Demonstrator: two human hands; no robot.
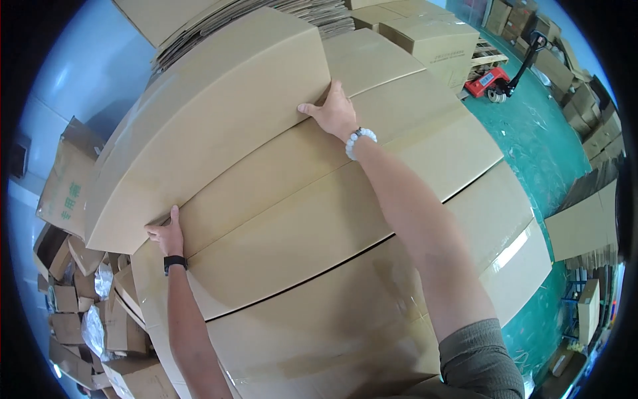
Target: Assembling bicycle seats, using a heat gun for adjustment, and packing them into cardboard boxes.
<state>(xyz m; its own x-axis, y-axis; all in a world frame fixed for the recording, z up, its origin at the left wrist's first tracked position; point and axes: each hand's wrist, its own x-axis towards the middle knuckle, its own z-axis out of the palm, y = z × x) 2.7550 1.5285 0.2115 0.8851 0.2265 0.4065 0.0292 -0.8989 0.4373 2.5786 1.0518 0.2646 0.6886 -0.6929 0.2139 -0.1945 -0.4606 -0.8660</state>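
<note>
Far left, scrap cartons [126, 326] lie in a loose heap below the stack's left end. The left hand [167, 236] is at the near left bottom corner of the top box [219, 126], thumb up against its face, fingers at the corner. Thumb and fingers stand apart; whether they clamp the cardboard cannot be told. A small dark opening shows at this corner. In my judgement a bare fingertip hold here could slip, or the corner could crush, letting the left end drop toward the heap.

The top box, long and plain, sits along the far side of the lower boxes [286, 259], its near bottom edge on or just above them; contact along its full length cannot be confirmed. A dark gap [300, 279] runs between two lower boxes; uneven pressure could widen it and unsettle the load.

The right hand [332, 114] is at the near right bottom corner, thumb and fingers spread, clamping likewise not determinable. A bracelet [361, 143] sits at the wrist and could snag on an edge. If one hand pushes harder, the box could swing askew.

Far right, a pallet jack [488, 83] stands on the green floor [531, 146], well apart.
</note>
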